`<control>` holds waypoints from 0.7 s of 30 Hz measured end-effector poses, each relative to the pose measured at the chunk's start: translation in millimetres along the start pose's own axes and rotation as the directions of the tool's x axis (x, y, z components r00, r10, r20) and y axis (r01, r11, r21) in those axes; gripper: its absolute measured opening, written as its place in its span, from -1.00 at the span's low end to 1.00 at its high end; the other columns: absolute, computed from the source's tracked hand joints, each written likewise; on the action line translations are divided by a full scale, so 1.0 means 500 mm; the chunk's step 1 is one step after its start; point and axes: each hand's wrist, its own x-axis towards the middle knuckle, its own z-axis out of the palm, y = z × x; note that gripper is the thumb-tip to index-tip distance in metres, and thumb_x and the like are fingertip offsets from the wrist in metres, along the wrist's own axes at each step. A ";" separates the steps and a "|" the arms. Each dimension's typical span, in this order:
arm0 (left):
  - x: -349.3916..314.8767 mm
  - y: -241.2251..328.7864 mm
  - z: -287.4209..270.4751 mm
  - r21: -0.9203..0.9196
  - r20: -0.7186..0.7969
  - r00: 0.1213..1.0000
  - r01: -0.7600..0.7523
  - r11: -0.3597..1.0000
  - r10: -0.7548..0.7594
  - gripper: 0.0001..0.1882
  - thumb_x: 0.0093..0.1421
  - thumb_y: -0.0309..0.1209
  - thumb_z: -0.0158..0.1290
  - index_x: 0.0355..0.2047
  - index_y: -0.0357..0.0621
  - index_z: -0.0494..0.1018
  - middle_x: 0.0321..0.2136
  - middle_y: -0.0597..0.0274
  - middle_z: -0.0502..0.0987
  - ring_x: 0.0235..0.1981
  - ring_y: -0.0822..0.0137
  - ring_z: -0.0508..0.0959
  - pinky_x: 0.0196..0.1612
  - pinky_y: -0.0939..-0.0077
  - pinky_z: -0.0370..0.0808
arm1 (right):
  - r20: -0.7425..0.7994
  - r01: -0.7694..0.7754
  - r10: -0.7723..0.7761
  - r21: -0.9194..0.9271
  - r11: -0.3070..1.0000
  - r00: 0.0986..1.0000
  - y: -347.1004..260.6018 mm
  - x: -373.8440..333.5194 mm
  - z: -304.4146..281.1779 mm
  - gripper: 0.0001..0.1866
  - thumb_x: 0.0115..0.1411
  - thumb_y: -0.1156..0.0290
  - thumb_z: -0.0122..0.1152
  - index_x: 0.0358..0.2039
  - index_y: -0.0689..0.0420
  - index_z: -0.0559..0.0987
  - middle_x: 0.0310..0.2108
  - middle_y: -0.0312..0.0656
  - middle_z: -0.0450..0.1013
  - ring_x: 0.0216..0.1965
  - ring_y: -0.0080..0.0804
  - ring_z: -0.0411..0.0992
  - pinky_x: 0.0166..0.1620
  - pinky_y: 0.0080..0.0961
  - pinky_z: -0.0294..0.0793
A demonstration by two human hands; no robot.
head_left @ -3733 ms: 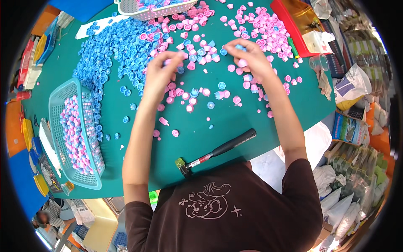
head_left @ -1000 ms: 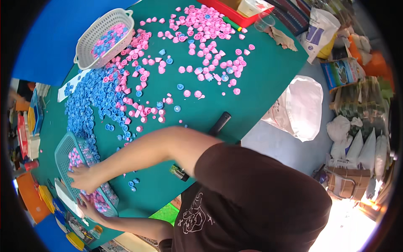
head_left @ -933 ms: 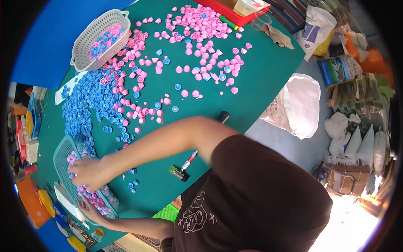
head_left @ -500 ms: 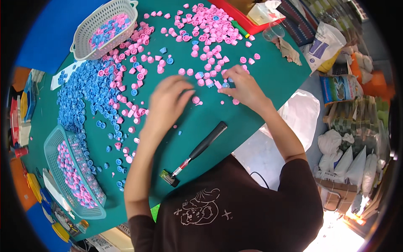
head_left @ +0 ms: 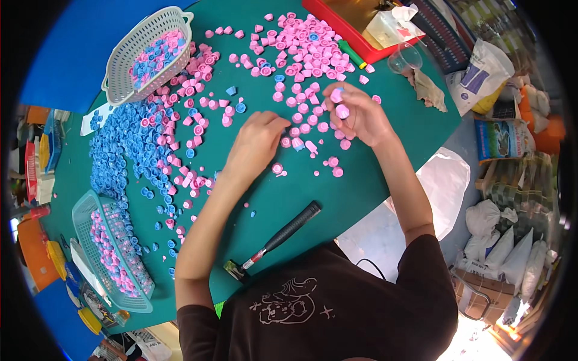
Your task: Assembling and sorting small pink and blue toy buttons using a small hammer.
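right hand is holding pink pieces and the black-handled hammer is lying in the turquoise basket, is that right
Not quite: the head view shows the black-handled hammer lying on the green table, not in the turquoise basket. The right hand is indeed holding pink pieces.

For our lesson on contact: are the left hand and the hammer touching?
Apart: the head view shows green tabletop between the left hand and the hammer.

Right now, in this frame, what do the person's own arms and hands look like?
The left hand and right hand are bare, without gloves. The forearms are uncovered. Short dark brown sleeves belong to a matching shirt with a pale line drawing.
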 end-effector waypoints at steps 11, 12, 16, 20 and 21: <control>-0.031 -0.026 -0.003 0.012 -0.088 0.995 -0.045 0.999 0.046 -0.77 0.04 -0.55 0.17 -0.23 -0.19 0.54 -0.25 0.12 0.53 -0.22 0.08 0.50 -0.15 0.27 0.48 | 0.263 0.336 -0.209 -0.722 0.605 0.942 0.036 0.053 0.012 -0.80 0.17 0.31 0.29 -0.30 0.15 0.56 -0.54 -0.38 0.39 -0.56 -0.73 0.32 -0.55 -0.69 0.25; -0.035 -0.028 -0.005 0.028 -0.102 0.993 -0.061 0.998 0.063 -0.75 0.03 -0.55 0.17 -0.23 -0.21 0.54 -0.26 0.09 0.52 -0.23 0.07 0.50 -0.14 0.25 0.48 | 0.220 0.229 -0.071 -0.878 0.420 0.973 0.027 0.023 0.046 -0.75 0.10 0.33 0.33 -0.25 0.16 0.57 -0.48 -0.32 0.44 -0.43 -0.57 0.42 -0.38 -0.57 0.40; -0.034 -0.028 -0.018 -0.014 -0.144 0.988 -0.050 0.999 0.047 -0.73 0.04 -0.56 0.18 -0.19 -0.23 0.52 -0.26 0.13 0.53 -0.22 0.18 0.52 -0.19 0.31 0.50 | 0.334 0.338 -0.065 -0.939 0.061 0.940 0.089 -0.002 0.060 -0.71 0.02 0.33 0.34 -0.24 0.14 0.57 -0.33 -0.22 0.46 -0.34 -0.34 0.44 -0.25 -0.40 0.45; -0.066 0.005 -0.046 -0.949 0.204 0.781 0.306 0.076 -0.591 -0.71 0.25 -0.39 0.00 -0.06 -0.26 0.44 -0.21 0.15 0.51 -0.22 0.35 0.55 -0.17 0.46 0.54 | 0.297 0.324 -0.170 -0.932 0.162 0.940 0.088 0.003 0.079 -0.70 0.02 0.33 0.37 -0.24 0.14 0.57 -0.38 -0.23 0.44 -0.42 -0.42 0.41 -0.33 -0.45 0.43; -0.082 0.009 -0.045 -0.949 0.315 0.738 0.236 -0.209 -0.597 -0.66 0.29 -0.31 -0.07 -0.03 -0.29 0.41 -0.20 0.11 0.51 -0.21 0.30 0.57 -0.12 0.45 0.56 | 0.241 0.299 -0.203 -0.891 0.341 0.949 0.082 0.003 0.097 -0.69 0.01 0.33 0.38 -0.24 0.13 0.58 -0.39 -0.24 0.43 -0.45 -0.44 0.40 -0.35 -0.47 0.42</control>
